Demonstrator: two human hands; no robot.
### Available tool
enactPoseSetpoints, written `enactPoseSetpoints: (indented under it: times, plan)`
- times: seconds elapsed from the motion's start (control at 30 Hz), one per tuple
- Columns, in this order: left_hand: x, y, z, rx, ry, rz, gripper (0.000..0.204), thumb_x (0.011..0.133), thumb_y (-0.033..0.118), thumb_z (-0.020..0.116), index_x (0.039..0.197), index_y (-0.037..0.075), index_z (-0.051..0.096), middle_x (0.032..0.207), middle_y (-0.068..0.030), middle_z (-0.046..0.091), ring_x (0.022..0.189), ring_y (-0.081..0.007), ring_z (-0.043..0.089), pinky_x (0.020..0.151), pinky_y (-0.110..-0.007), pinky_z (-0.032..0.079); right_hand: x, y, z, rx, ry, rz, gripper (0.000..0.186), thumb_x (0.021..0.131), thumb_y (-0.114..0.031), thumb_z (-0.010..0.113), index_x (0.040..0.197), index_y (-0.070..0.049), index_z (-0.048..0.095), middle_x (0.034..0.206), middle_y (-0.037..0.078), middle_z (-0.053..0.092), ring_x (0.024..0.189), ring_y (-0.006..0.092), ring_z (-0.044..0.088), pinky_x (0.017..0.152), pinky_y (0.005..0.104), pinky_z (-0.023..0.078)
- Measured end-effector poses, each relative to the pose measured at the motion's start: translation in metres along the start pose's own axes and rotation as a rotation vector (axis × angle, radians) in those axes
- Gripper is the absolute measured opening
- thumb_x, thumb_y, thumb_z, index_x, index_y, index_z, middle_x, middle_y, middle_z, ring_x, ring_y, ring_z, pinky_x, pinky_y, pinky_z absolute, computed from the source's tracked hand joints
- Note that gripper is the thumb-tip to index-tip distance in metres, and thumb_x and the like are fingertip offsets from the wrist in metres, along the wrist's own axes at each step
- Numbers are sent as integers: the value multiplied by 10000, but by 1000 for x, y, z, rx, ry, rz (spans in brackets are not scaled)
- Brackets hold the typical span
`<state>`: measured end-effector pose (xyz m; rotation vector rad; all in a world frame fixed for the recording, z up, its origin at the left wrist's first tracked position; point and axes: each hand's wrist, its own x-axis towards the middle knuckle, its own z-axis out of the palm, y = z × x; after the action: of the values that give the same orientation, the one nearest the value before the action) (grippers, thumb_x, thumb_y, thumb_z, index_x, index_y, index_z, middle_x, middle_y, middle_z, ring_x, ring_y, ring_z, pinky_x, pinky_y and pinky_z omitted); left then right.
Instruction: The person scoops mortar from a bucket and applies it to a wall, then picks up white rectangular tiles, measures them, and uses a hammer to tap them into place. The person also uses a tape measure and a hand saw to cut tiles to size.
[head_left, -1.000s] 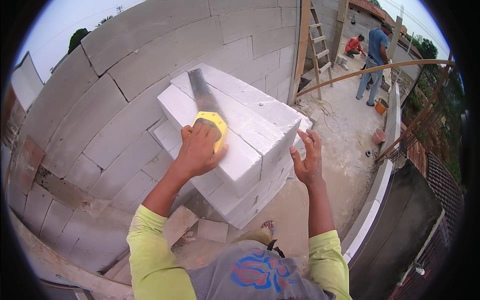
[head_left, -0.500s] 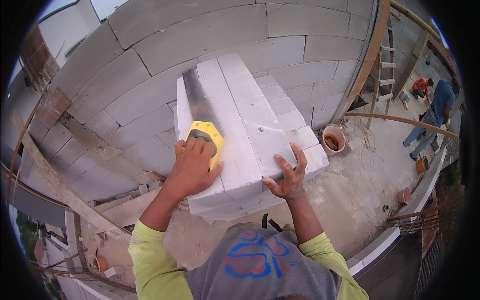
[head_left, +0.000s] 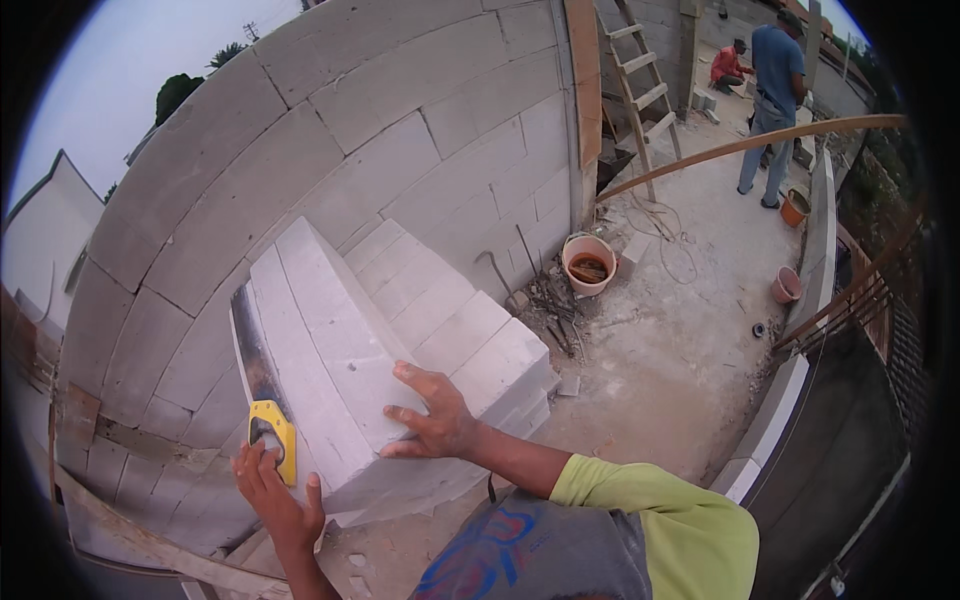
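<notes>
Open-air building site: a grey block wall (head_left: 400, 100) curves up behind the work, dusty floor (head_left: 650, 390) running off to the right under pale sky. Saw (head_left: 273, 440) with yellow handle and dark blade lies along the left edge of the top blocks (head_left: 340, 320), handle toward the person, blade pointing away toward the wall. Left hand (head_left: 285, 505) at the lower end of the handle, thumb standing off from the other fingers; whether any of these hook the handle, cannot tell. Right hand (head_left: 435, 415) on the near right corner of the top blocks, fingers spread wide, touching the block. The top blocks sit side by side, lengthwise, with thin seams between. To their right, lower down, more white blocks (head_left: 440, 310) in a stack. Past these, rubble (head_left: 555, 305) at the foot of the wall, next to a pale bucket (head_left: 589, 265) with brownish contents. Farther back: wooden ladder (head_left: 645, 80) leaning, loose cord (head_left: 665, 240) on the floor, bowed wooden pole (head_left: 750, 145) across the view. Beyond, one person in red (head_left: 728, 66) crouching, another in blue (head_left: 777, 65) standing near an orange bucket (head_left: 795, 207); pink bucket (head_left: 787, 285) nearer, by the low right-hand edging.
</notes>
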<state>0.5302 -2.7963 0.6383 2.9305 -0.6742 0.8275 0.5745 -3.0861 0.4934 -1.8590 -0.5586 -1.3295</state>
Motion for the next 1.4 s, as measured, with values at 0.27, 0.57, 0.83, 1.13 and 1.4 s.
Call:
enactPoseSetpoints:
  times: [0.27,0.57,0.83,1.13,1.4]
  plan:
    - [-1,73,45,-38,-113,269,737,904,469,883,1521,143,645,1626,-216,557,1501,-448,518,1252,-636,379,5,29,-24,29,13,56,505,1064,-574,678,1045,-73,736,1591,272,548,1367,420,648,1056,522,538]
    - [-9,78,75,36,224,283,365,969,413,861,1265,218,774,1436,-46,741,1383,-362,660,1278,-662,290,-2,73,-54,-20,-55,203,513,1108,-541,613,1286,-67,694,1644,322,448,1333,456,664,1104,541,544]
    - [-21,106,131,208,639,75,194,959,381,865,1110,309,766,1304,70,791,1369,-302,688,1274,-790,65,-30,46,-46,-163,83,97,1083,708,-425,1010,1643,-277,482,1647,345,354,1416,564,550,1106,601,541]
    - [19,161,141,370,677,-36,238,950,423,798,1156,310,760,1311,60,765,1392,-321,653,1279,-766,138,-23,52,-54,-44,-14,209,1117,675,-320,1003,1650,-293,457,1559,345,400,1299,564,583,1026,591,560]
    - [18,193,144,183,558,-601,628,909,449,848,1420,154,631,1630,-207,434,1551,-446,392,1261,-662,309,-24,58,-63,-19,-239,395,1089,677,-244,953,1621,-306,413,1555,326,343,1368,543,464,1114,657,446]
